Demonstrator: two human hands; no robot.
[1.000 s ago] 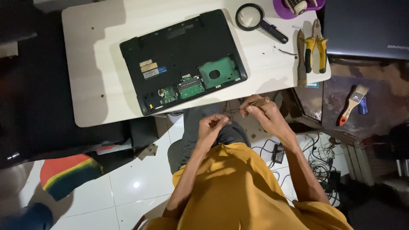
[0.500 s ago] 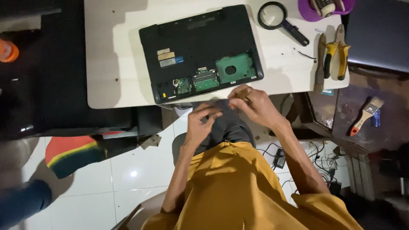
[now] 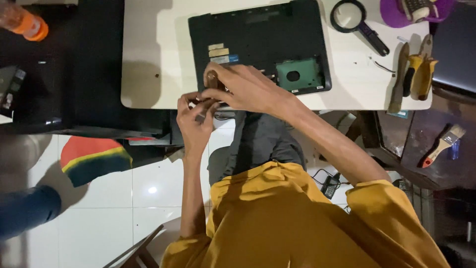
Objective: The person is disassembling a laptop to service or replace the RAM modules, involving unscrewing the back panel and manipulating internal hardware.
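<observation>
Overhead view of a pale, smooth rectangular tabletop (image 3: pixel 148 59). Lying flat on it, bottom side up, toward the near edge: black matte laptop (image 3: pixel 258 39), rectangular, with small tan and blue labels and an open bay exposing a green circuit board (image 3: pixel 300 74). Resting on the laptop's near edge: right hand (image 3: pixel 245 89), fingers curled around a small brown rounded object (image 3: pixel 212 78), possibly a tool handle; too blurred to identify. Just beside it, at the tabletop's near edge: left hand (image 3: pixel 194 119), fingertips pinched on something small and dark, indistinct. Both hands touching or nearly touching each other.

Toward the far right corner: round magnifying glass (image 3: pixel 353 20) with black frame and handle; purple dish (image 3: pixel 416 11), partly cut off. Along the right edge: pliers (image 3: pixel 421 67) with yellow grips, beside a slim, dull metal tool (image 3: pixel 399 79). Off the tabletop, at right: flat paintbrush (image 3: pixel 444 144) with wooden handle. At far left: orange-capped bottle (image 3: pixel 25 22). Below: glossy white floor tiles (image 3: pixel 124 198) and mustard-yellow fabric sleeves.
</observation>
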